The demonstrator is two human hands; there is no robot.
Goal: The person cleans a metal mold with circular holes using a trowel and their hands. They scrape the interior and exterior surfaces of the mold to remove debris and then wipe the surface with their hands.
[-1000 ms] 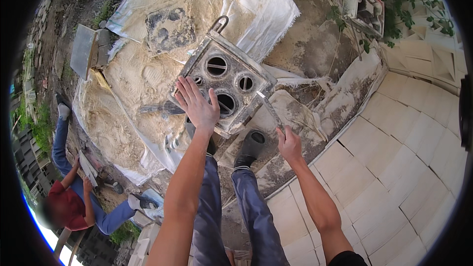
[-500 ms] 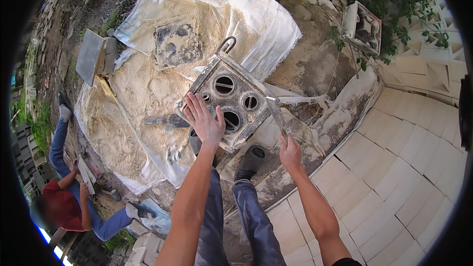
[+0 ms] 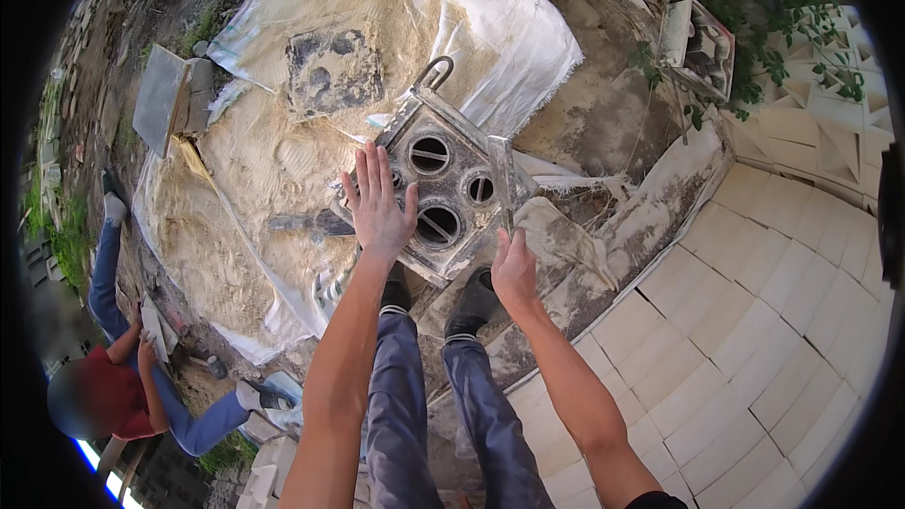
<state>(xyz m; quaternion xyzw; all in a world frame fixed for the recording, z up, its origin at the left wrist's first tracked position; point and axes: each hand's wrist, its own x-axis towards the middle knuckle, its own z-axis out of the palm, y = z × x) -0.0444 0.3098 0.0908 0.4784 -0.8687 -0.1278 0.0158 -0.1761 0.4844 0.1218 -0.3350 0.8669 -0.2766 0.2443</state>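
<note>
Right now the flat tool [image 3: 503,179] reaches out from the right hand [image 3: 515,269], whose fingers are closed around its near end. It points away from the person, its long axis running almost straight out with the far end leaning slightly left. It is a narrow, greyish, metal-looking strip, over the box-like mould [image 3: 455,183] toward that mould's right corner; contact between them cannot be told.

The left hand [image 3: 385,207] grips nothing: palm down, fingers extended and thumb spread, above the mould's left corner. Whether it touches is unclear.

The mould is squarish and set cornerwise, its crusted grey top pierced by round, raised-rim holes of differing sizes, several crossed by thin bars. A bent metal loop [image 3: 450,62] rises at its far corner. The mould sits toward the right edge of a white woven sheet [image 3: 537,47], strewn with pale, sandy powder [image 3: 255,165].
</note>
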